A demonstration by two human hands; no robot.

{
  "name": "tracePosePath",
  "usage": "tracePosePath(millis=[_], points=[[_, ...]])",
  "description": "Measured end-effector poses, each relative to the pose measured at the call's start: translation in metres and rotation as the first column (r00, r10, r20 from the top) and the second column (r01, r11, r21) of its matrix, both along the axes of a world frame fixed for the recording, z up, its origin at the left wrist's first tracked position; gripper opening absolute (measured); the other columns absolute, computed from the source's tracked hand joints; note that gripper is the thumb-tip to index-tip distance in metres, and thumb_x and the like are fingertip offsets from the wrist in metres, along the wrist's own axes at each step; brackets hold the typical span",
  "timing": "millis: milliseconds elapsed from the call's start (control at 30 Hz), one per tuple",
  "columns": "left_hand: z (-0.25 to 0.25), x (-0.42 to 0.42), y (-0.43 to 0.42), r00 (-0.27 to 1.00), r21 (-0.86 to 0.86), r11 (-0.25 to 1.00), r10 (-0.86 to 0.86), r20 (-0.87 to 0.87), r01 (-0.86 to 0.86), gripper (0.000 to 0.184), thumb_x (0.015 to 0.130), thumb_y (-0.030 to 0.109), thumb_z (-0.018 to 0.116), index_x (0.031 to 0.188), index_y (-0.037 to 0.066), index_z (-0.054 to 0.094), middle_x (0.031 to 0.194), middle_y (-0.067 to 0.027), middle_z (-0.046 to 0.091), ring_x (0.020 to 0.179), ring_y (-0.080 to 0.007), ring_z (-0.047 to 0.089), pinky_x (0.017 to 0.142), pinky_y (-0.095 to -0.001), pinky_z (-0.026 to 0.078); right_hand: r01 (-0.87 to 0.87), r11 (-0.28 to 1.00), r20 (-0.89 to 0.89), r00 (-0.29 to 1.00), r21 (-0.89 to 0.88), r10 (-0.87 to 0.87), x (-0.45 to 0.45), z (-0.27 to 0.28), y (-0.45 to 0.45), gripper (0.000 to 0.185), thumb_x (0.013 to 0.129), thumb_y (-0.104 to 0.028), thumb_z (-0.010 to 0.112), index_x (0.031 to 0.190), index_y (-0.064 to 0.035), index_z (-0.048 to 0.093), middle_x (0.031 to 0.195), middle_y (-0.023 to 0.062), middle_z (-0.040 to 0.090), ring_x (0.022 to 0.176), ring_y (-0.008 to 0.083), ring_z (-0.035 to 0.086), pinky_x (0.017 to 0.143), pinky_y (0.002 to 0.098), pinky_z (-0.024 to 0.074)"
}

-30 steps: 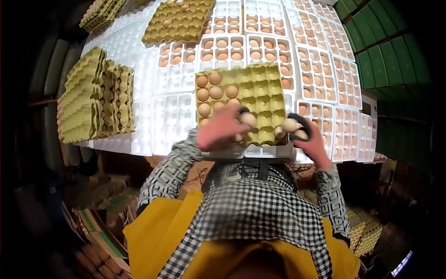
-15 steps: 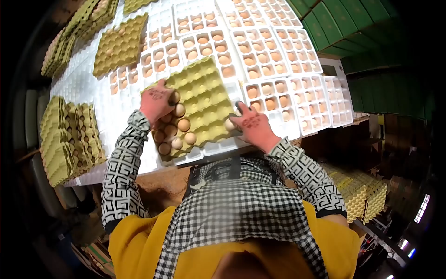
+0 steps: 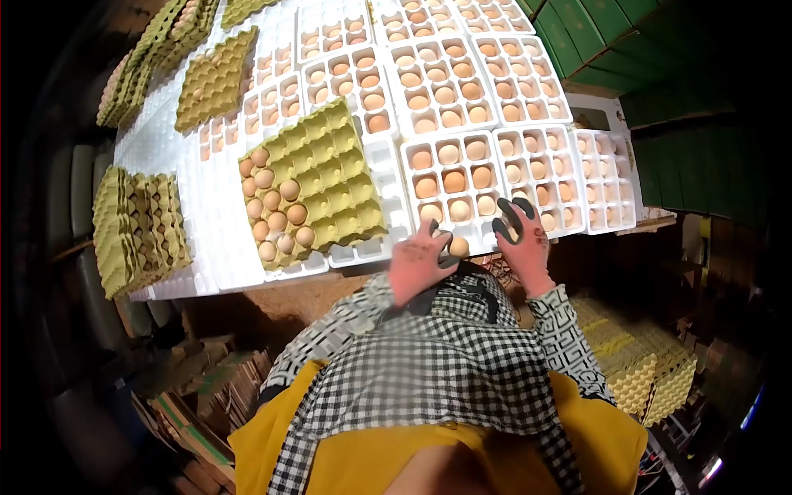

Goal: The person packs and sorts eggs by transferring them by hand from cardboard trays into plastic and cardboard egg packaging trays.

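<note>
My left hand (image 3: pixel 419 262), in a pink glove with dark fingertips, is at the table's front edge, its fingers curled beside a light brown egg (image 3: pixel 459 247). To its right, my right hand (image 3: pixel 519 239) has its fingers apart over the front right corner of a white tray (image 3: pixel 446 195) full of eggs in its back rows. Nothing shows between the right fingers. The yellow-green pulp tray (image 3: pixel 332 179) lies tilted to the left of both hands, with several eggs in its left part and bare cups on its right.
More white trays of eggs (image 3: pixel 533 171) cover the back and right. Stacked pulp trays with eggs (image 3: pixel 143 235) stand at the left edge, another pulp tray (image 3: pixel 216 81) behind. Green boxes (image 3: pixel 582 33) rise at the back right. Pulp trays (image 3: pixel 635 355) are stacked low at the right.
Both hands have left the pulp tray and moved right to the front of a white tray. Earlier they held eggs, then the pulp tray's sides; that tray has shifted left in view.
</note>
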State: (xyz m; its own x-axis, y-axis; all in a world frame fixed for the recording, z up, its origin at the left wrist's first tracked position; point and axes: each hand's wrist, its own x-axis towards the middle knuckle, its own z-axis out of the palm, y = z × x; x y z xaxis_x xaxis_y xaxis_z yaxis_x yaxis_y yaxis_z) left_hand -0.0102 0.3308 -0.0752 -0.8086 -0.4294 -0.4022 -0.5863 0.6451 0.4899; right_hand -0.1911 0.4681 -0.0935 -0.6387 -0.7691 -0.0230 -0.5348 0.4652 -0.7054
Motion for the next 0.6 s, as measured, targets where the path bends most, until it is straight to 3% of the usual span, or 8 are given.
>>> tracePosePath(millis=[100,167,267,300,367,433,467,600], points=[[-0.006,-0.009,0.009,0.992,0.072,0.991,0.107,0.067,-0.112,0.065,0.073,0.035,0.077,0.132,0.018,0.055,0.134,-0.0174,0.048,0.108,-0.0338,0.061,0.087,-0.0416,0.053,-0.155,0.988,0.129,0.98,0.011,0.152,-0.003,-0.017,0.018,0.058,0.076,-0.017,0.075,0.131,-0.0142,0.056,0.127,0.016,0.054,0.111,0.035,0.059,0.091,0.0408,0.0496],[-0.016,0.009,0.014,0.968,0.032,0.984,0.181,-0.175,-0.178,0.066,0.073,0.034,0.078,0.131,0.014,0.054,0.131,-0.0145,0.049,0.096,-0.0332,0.064,0.081,-0.0411,0.054,-0.245,0.958,0.077,0.969,0.146,0.236,0.0,-0.006,0.017,0.062,0.076,-0.013,0.073,0.134,-0.0104,0.052,0.127,0.0163,0.056,0.113,0.0327,0.059,0.094,0.0388,0.0485],[-0.019,0.044,0.004,0.834,-0.033,0.967,0.202,-0.514,-0.254,0.057,0.075,0.023,0.076,0.126,0.008,0.057,0.121,-0.014,0.055,0.094,-0.0323,0.062,0.08,-0.0423,0.052,-0.071,0.993,0.194,0.977,-0.093,0.088,-0.006,-0.012,0.017,0.062,0.077,-0.014,0.072,0.135,-0.0051,0.051,0.127,0.0164,0.058,0.114,0.03,0.059,0.096,0.0378,0.0476],[-0.03,0.055,-0.002,0.827,-0.165,0.966,0.076,-0.558,-0.2,0.051,0.076,0.02,0.073,0.124,0.008,0.058,0.12,-0.0143,0.055,0.098,-0.0328,0.06,0.083,-0.0434,0.051,0.013,0.994,0.339,0.94,-0.106,0.024,-0.009,-0.03,0.02,0.056,0.08,-0.012,0.07,0.133,-0.0011,0.053,0.125,0.0136,0.061,0.112,0.0261,0.06,0.095,0.0358,0.0481],[-0.06,0.067,-0.017,0.851,-0.4,0.916,-0.182,-0.492,-0.035,0.044,0.077,0.015,0.067,0.12,0.008,0.06,0.118,-0.0148,0.056,0.104,-0.0337,0.057,0.089,-0.0452,0.047,0.131,0.987,0.838,0.545,-0.096,0.01,-0.014,-0.01,0.007,0.041,0.088,-0.01,0.063,0.128,-0.0022,0.059,0.11,0.008,0.065,0.097,0.0137,0.061,0.087,0.0302,0.0516],[-0.075,0.065,-0.023,0.872,-0.51,0.856,-0.315,-0.375,0.09,0.038,0.079,0.013,0.058,0.116,0.011,0.062,0.119,-0.0151,0.056,0.111,-0.0325,0.054,0.096,-0.0468,0.044,0.156,0.986,0.966,0.259,-0.06,0.018,-0.014,0.01,-0.01,0.037,0.091,-0.011,0.06,0.127,-0.0018,0.06,0.103,0.0052,0.064,0.089,0.0072,0.06,0.083,0.0271,0.0526],[-0.076,0.067,-0.022,0.859,-0.516,0.853,-0.322,-0.398,0.08,0.038,0.078,0.014,0.059,0.116,0.011,0.062,0.119,-0.015,0.056,0.111,-0.0329,0.054,0.096,-0.0477,0.044,0.181,0.979,0.975,0.217,-0.09,0.049,-0.005,0.022,-0.019,0.037,0.092,-0.013,0.059,0.127,-0.0013,0.06,0.101,0.0043,0.064,0.087,0.0052,0.059,0.081,0.0262,0.0528],[-0.041,0.089,-0.018,0.828,-0.536,0.844,-0.321,-0.46,0.03,0.046,0.072,0.023,0.07,0.116,0.013,0.062,0.122,-0.0138,0.057,0.112,-0.035,0.053,0.097,-0.0534,0.041,0.102,0.957,0.913,0.342,-0.272,0.223,0.021,0.017,-0.053,0.04,0.089,-0.009,0.059,0.127,0.001,0.059,0.108,0.004,0.064,0.093,0.0094,0.06,0.085,0.0243,0.0509]])
